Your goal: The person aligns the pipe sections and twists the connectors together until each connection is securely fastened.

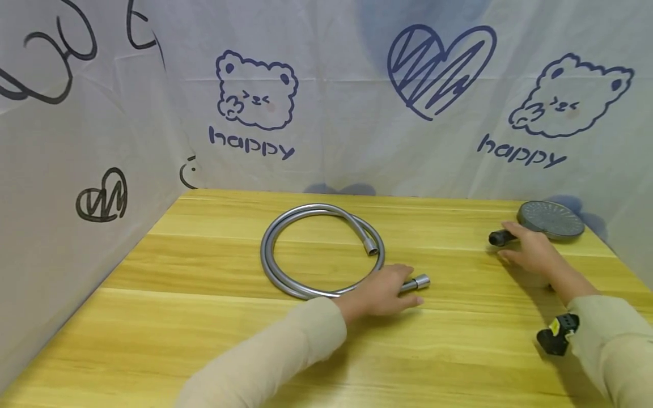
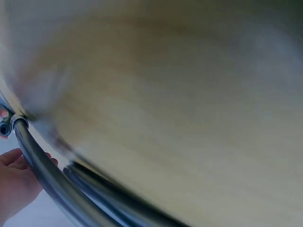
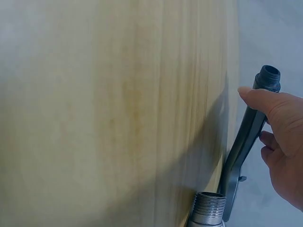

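Note:
A coiled silver shower hose (image 1: 270, 255) lies on the wooden table, one chrome end (image 1: 371, 246) inside the loop. Its other end (image 1: 421, 281) sticks out past my left hand (image 1: 384, 290), whose loosely spread fingers lie on both sides of the hose. To the right, my right hand (image 1: 535, 255) is at the handle (image 1: 501, 238) of a grey shower head (image 1: 551, 219). In the right wrist view the thumb crosses the handle (image 3: 248, 123) below its threaded tip, with the other fingers relaxed behind it. The left wrist view shows the hose (image 2: 45, 170) passing before the left hand (image 2: 19, 182).
A threaded metal fitting (image 3: 208, 208) stands in the foreground of the right wrist view, by the shower head. White sheets (image 1: 347, 141) with drawn bears and hearts hang behind and left of the table (image 1: 178, 317). A small black device (image 1: 558, 334) is strapped at the right sleeve.

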`<state>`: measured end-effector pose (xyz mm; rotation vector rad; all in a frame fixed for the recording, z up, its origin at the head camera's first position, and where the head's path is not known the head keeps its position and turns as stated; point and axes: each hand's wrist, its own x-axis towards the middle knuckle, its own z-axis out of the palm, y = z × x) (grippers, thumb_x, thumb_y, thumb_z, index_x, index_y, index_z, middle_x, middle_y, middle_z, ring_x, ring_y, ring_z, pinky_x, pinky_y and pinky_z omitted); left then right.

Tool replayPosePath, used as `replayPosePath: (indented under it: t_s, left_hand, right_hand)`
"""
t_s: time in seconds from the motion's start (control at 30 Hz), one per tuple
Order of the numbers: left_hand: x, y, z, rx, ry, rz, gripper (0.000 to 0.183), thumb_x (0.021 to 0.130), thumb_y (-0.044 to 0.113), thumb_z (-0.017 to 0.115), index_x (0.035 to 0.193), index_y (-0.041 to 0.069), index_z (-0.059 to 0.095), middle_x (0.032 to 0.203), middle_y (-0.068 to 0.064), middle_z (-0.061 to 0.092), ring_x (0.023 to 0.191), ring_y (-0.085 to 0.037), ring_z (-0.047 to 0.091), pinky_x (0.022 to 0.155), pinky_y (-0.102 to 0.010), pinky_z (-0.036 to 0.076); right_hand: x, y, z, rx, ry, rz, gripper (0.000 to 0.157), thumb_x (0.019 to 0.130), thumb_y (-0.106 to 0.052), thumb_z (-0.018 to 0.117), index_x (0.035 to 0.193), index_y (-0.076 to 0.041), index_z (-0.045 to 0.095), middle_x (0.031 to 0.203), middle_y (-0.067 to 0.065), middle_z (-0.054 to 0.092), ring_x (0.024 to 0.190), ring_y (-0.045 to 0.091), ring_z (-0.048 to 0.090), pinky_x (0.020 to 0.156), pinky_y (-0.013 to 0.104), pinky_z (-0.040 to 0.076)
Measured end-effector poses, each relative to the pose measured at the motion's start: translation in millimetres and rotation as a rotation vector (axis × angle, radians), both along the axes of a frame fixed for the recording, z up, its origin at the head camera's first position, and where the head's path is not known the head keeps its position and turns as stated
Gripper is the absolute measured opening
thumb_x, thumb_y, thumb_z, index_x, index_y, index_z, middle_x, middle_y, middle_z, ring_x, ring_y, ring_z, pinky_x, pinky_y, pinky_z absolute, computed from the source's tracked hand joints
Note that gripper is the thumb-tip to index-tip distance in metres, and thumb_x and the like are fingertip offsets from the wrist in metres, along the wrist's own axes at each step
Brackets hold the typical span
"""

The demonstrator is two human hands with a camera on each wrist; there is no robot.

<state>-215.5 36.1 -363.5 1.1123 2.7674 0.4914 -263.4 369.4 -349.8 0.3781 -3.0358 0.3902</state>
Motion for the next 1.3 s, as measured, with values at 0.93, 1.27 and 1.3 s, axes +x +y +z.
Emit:
replayPosePath:
  t_s: [0.93, 1.27, 1.3]
  left_hand:
    - [3.3, 16.4, -5.2, 0.165, -0.040, 0.239, 0.038, 0.084, 0.020, 0.069, 0.116, 0.002, 0.063, 0.103, -0.007, 0.067, 0.094, -0.014, 0.060, 0.081, -0.019, 0.049]
    - [3.8, 16.6, -6.9, 0.159, -0.019, 0.252, 0.017, 0.085, 0.014, 0.067, 0.100, 0.007, 0.071, 0.094, -0.002, 0.069, 0.087, -0.011, 0.062, 0.074, -0.017, 0.049]
    - [3.9, 16.7, -6.9, 0.154, -0.020, 0.247, 0.017, 0.085, 0.013, 0.067, 0.100, 0.007, 0.071, 0.094, -0.002, 0.069, 0.087, -0.011, 0.062, 0.074, -0.017, 0.049]
  right_hand:
    - [-8.3, 2.9, -3.0, 0.081, 0.131, 0.021, 0.043, 0.079, 0.000, 0.066, 0.118, 0.011, 0.053, 0.112, 0.039, 0.054, 0.095, 0.058, 0.051, 0.080, 0.063, 0.044]
    - [-2.5, -5.7, -4.8, 0.064, 0.197, 0.093, 0.040, 0.076, -0.001, 0.069, 0.112, 0.011, 0.058, 0.108, 0.035, 0.059, 0.092, 0.055, 0.055, 0.078, 0.061, 0.045]
    - [-2.2, -6.4, -4.8, 0.065, 0.193, 0.095, 0.040, 0.076, -0.001, 0.070, 0.112, 0.011, 0.058, 0.108, 0.035, 0.059, 0.092, 0.054, 0.055, 0.078, 0.061, 0.045]
